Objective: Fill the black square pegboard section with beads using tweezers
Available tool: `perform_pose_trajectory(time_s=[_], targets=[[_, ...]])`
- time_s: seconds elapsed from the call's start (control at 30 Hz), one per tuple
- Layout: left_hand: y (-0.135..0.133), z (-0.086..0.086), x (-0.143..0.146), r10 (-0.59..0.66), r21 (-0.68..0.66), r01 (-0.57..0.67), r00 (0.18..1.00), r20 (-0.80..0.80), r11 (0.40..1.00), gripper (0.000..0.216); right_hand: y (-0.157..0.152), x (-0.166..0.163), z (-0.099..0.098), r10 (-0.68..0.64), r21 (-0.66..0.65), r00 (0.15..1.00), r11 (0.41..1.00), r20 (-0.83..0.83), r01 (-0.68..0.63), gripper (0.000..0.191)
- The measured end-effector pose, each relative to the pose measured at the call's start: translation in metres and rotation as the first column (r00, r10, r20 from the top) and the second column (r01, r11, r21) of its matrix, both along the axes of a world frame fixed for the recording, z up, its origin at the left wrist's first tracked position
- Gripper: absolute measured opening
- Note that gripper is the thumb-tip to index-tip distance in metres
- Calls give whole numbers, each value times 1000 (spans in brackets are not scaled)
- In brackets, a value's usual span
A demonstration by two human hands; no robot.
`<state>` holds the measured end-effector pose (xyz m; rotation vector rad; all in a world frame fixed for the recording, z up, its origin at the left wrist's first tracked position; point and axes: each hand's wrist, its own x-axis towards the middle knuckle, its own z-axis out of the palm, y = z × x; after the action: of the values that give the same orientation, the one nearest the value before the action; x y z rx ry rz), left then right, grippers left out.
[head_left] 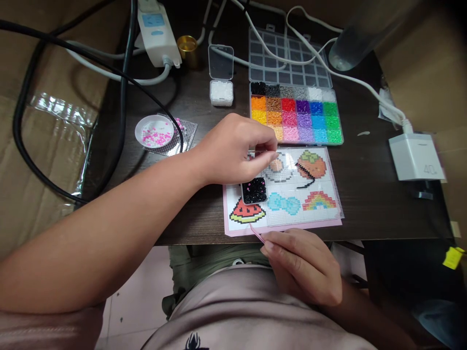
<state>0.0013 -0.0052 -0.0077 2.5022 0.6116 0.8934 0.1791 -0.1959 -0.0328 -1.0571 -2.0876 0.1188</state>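
obs., head view. dark counter (197,226) across mid-frame. pink-edged pattern sheet (233,194) flat near front edge, just right of ctr; pics incl. watermelon lower left, bow lower mid, rainbow lower right, orange fruit upper right. clear pegboard (292,188) lies over most of sheet; thin bent line of black beads (308,185) on it, at/near the fruit pic.

left hand (242,146): arm in from lower left, hand above upper left part of sheet. grip: thumb + index drawn together; can't tell if anything is between. small tray (266,199) of black beads w/ a few pink ones just below hand, approx. above the watermelon; can't tell if hand touches it.

right hand (306,262): lower ctr-right, in front of counter edge. grip: closed on pink tweezers (257,234), tips pointing up-left to sheet's lower edge, below watermelon.

surroundings: bead box (310,144), lid up, many colours sorted by compartment, upper ctr-right behind sheet. small box (221,103) w/ white beads, also open, to its left. round dish (138,132), pink + white beads, left of ctr, partly on a 2nd pegboard (190,132). power strip (156,41) upper left; white charger (414,158) far right.
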Motion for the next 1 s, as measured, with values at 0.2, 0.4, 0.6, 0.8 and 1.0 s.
perform_pose_trajectory(time_s=[0.2, 0.4, 0.6, 0.8, 1.0], targets=[[0, 0, 0, 11, 11, -11, 1000, -9, 1000, 11, 0, 2, 2, -18, -9, 1000, 1000, -14, 18, 24], [0, 0, 0, 12, 3, -12, 1000, -15, 1000, 12, 0, 2, 2, -4, -7, 1000, 1000, -24, 4, 27], [0, 0, 0, 8, 10, -8, 1000, -7, 1000, 12, 1, 1, 3, -6, -1, 1000, 1000, -24, 6, 23], [0, 1, 0, 10, 1, -10, 1000, -17, 1000, 13, -1, 2, 3, -30, -26, 999, 999, -46, 29, 24], [0, 1, 0, 16, 1, -16, 1000, -16, 1000, 13, -1, 2, 3, -13, -37, 1000, 999, -26, 12, 29]])
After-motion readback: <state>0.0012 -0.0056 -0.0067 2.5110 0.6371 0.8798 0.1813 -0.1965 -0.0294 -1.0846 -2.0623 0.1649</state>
